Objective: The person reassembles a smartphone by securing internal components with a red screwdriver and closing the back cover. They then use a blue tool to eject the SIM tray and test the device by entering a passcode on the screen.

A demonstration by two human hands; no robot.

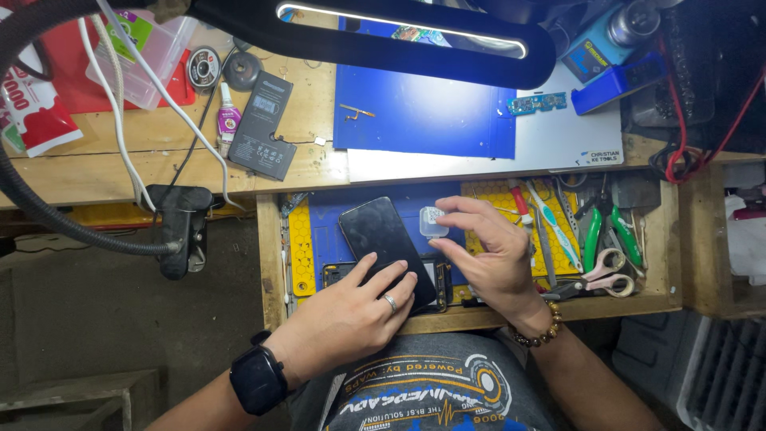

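Observation:
A black smartphone (pixel 381 239) lies face up on the blue mat (pixel 327 227) inside an open wooden drawer. My left hand (pixel 351 315), with a ring and a black wrist watch, rests flat on the phone's near end, fingers spread over the glass. My right hand (pixel 493 254), wearing a bead bracelet, hovers beside the phone and pinches a small clear plastic piece (pixel 432 221) between thumb and fingers, just right of the phone's top. Under the phone's near end another dark device frame (pixel 437 281) peeks out.
The drawer's right side holds scissors (pixel 606 271), green-handled pliers (pixel 592 235), a toothbrush (pixel 552 222) and tweezers. On the bench above lie a phone battery (pixel 263 128), a glue tube (pixel 227 120), a blue work mat (pixel 423 108), a lamp head (pixel 399 36) and a clamp (pixel 179 227).

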